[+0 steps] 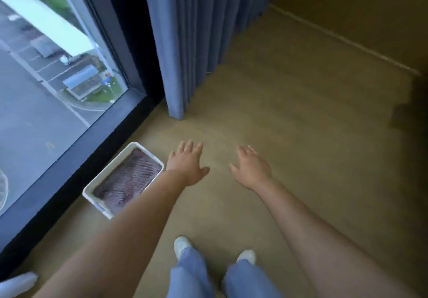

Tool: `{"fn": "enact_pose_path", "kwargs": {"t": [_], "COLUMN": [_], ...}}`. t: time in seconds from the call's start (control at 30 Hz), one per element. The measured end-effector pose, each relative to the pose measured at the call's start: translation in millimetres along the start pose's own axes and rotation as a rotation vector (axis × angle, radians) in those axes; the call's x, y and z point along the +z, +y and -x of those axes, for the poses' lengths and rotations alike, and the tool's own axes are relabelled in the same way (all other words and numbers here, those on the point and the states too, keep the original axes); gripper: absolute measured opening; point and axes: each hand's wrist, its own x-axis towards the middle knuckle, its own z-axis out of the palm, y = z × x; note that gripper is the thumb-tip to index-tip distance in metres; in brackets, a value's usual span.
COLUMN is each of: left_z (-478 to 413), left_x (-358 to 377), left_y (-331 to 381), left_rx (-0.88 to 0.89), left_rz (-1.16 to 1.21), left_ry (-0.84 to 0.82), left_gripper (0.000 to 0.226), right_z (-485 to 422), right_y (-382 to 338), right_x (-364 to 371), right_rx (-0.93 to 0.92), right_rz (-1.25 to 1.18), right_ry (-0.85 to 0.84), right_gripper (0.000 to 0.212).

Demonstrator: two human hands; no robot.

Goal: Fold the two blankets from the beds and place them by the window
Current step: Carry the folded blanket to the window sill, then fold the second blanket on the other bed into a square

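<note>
Both your hands are empty. Your left hand (187, 165) and right hand (252, 170) are stretched forward, palms down, fingers spread and relaxed, holding nothing and hovering over bare floor (301, 124).

A dark patterned blanket (129, 177) lies flat inside a white bin (108, 167), filling it. The bin sits on the floor against the frame of the window (46, 89), just beside your left wrist and short of the curtain (185, 43). So this looks like the end of a placing step — the load is down by the window and your hands are free of it.

You cannot tell from here whether the bin holds one folded blanket or two stacked; only one surface shows. No bed is in view, and no other blanket lies on the floor.

If a second one is left, the next move means turning from the window and going to the beds — then folding it small enough to lie on top of this one without hanging over the rim. If both are in, nothing more looks needed.
</note>
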Motion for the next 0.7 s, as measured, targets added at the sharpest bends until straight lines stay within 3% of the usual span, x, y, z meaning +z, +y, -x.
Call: {"fn": "enact_pose_path", "kwargs": {"t": [0.17, 0.37, 0.53, 0.7], "left_z": [19.2, 87.6, 157.2, 195.8], "left_x": [-5.9, 47.9, 109.8, 154.4], "left_y": [192.1, 443.2, 614.7, 728.6], "left_rx": [0.356, 0.733, 0.922, 1.053], "left_rz": [-0.108, -0.231, -0.310, -0.363], "left_ry": [-0.001, -0.037, -0.080, -0.106], "left_gripper": [0.074, 0.066, 0.077, 0.083], "right_z": [108.5, 292.4, 443.4, 540.3], "right_y": [139.7, 324.8, 448.6, 543.4], "right_x": [-52.3, -70.7, -63.6, -56.7], "right_rx": [0.293, 0.626, 0.861, 1.062], "right_rz": [-0.104, -0.137, -0.182, -0.313], "right_ry": [0.153, 0.253, 0.349, 0.441], "right_gripper": [0.058, 0.059, 0.055, 0.043]}}
